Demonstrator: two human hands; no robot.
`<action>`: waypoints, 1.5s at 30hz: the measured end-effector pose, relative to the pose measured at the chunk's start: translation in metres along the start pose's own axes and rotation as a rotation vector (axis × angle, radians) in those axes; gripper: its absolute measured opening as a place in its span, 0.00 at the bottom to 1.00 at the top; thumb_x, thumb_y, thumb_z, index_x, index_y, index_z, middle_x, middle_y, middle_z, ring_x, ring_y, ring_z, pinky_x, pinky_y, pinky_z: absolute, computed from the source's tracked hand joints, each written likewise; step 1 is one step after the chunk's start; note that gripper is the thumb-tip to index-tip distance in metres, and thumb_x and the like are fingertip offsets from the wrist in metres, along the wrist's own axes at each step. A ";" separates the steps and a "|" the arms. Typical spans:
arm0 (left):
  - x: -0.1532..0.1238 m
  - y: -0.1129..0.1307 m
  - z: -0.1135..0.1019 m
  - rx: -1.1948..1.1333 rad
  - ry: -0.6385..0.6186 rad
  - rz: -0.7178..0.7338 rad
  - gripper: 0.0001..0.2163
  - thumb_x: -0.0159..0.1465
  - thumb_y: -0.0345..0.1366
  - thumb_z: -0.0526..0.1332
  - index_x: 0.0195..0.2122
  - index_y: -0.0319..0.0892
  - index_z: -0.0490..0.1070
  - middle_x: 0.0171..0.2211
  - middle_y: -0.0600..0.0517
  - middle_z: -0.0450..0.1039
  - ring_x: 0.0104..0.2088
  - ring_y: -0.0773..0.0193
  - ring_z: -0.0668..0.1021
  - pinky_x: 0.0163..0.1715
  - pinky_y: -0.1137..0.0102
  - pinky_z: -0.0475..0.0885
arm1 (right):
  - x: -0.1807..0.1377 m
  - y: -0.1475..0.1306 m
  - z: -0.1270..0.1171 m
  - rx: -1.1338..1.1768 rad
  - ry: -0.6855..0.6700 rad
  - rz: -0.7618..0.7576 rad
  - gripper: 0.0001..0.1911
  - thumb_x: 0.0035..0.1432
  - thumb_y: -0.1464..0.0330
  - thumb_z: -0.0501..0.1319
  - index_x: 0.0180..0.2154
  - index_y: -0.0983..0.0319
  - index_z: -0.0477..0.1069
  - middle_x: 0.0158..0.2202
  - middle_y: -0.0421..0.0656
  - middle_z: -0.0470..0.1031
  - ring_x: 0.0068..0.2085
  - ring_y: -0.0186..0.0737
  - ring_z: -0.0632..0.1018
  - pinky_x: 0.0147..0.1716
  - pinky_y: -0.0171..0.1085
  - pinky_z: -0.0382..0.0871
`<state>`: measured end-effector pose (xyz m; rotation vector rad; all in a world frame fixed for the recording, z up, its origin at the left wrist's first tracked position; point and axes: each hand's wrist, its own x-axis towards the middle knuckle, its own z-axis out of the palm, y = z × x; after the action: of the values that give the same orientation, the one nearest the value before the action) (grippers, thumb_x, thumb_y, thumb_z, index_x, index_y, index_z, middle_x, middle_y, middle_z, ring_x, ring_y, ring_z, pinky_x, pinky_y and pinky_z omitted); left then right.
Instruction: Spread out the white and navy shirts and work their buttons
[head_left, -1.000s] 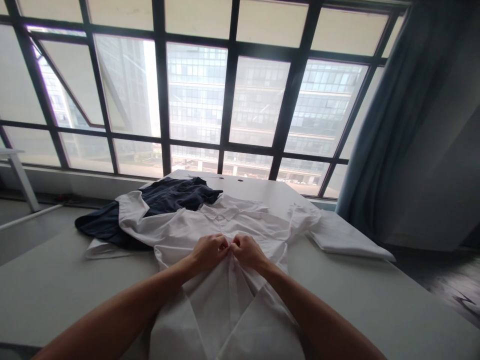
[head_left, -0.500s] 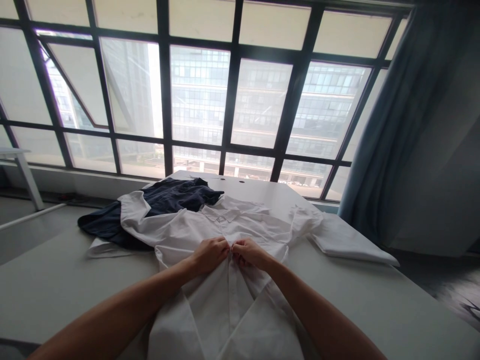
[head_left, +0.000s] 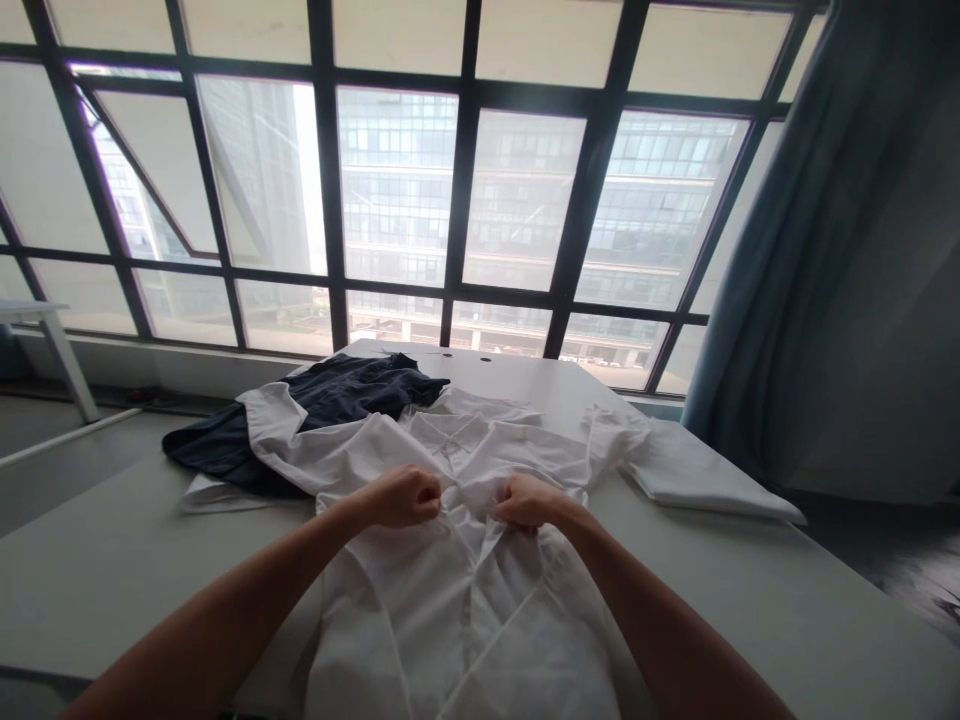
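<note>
A white collared shirt (head_left: pixel 457 600) lies front-up on a pale table (head_left: pixel 112 570), collar toward the window, one sleeve stretched out to the right. My left hand (head_left: pixel 401 497) is closed in a fist on the left front edge of the shirt at chest height. My right hand (head_left: pixel 529 502) grips the right front edge in the same way. A short gap separates the hands, and the cloth bunches between them. A dark navy garment (head_left: pixel 315 410) lies crumpled behind the shirt's left shoulder.
A large grid window fills the far wall just behind the table's back edge. A blue curtain (head_left: pixel 810 250) hangs at the right. The white leg of another table (head_left: pixel 67 370) stands at the far left. The floor drops away at the right.
My hands were pinched together at the shirt's middle; now they have drawn apart sideways, each keeping its hold on the cloth, and the front has opened and bunched.
</note>
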<state>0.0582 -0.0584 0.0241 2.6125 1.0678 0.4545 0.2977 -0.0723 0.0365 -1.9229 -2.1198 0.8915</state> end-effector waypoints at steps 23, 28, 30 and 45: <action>0.021 -0.009 0.035 -0.243 0.253 -0.201 0.19 0.62 0.47 0.57 0.29 0.36 0.78 0.24 0.51 0.75 0.25 0.65 0.73 0.25 0.73 0.61 | 0.027 -0.022 0.039 0.128 0.417 -0.271 0.12 0.57 0.67 0.57 0.28 0.64 0.76 0.21 0.43 0.77 0.24 0.37 0.78 0.24 0.31 0.64; 0.031 -0.012 0.046 -0.445 0.244 -0.230 0.18 0.61 0.46 0.57 0.29 0.35 0.76 0.23 0.51 0.74 0.25 0.66 0.72 0.25 0.74 0.62 | 0.039 -0.014 0.047 0.574 0.282 -0.202 0.07 0.52 0.67 0.60 0.28 0.64 0.75 0.19 0.39 0.75 0.23 0.39 0.79 0.21 0.32 0.70; 0.032 -0.014 0.049 -0.476 0.244 -0.235 0.17 0.60 0.46 0.58 0.29 0.35 0.76 0.23 0.52 0.73 0.25 0.66 0.72 0.25 0.74 0.62 | 0.042 -0.012 0.048 0.675 0.220 -0.179 0.06 0.51 0.68 0.61 0.27 0.64 0.74 0.18 0.37 0.74 0.22 0.38 0.78 0.22 0.32 0.72; 0.033 -0.012 0.055 -0.537 0.310 -0.111 0.05 0.57 0.34 0.55 0.31 0.38 0.68 0.23 0.57 0.66 0.25 0.69 0.67 0.26 0.75 0.62 | 0.041 -0.012 0.042 0.742 0.154 -0.236 0.05 0.46 0.68 0.60 0.24 0.64 0.71 0.14 0.35 0.67 0.17 0.31 0.70 0.18 0.29 0.64</action>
<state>0.0944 -0.0345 -0.0247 2.0413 0.9988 0.9897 0.2600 -0.0473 -0.0024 -1.2877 -1.5583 1.2034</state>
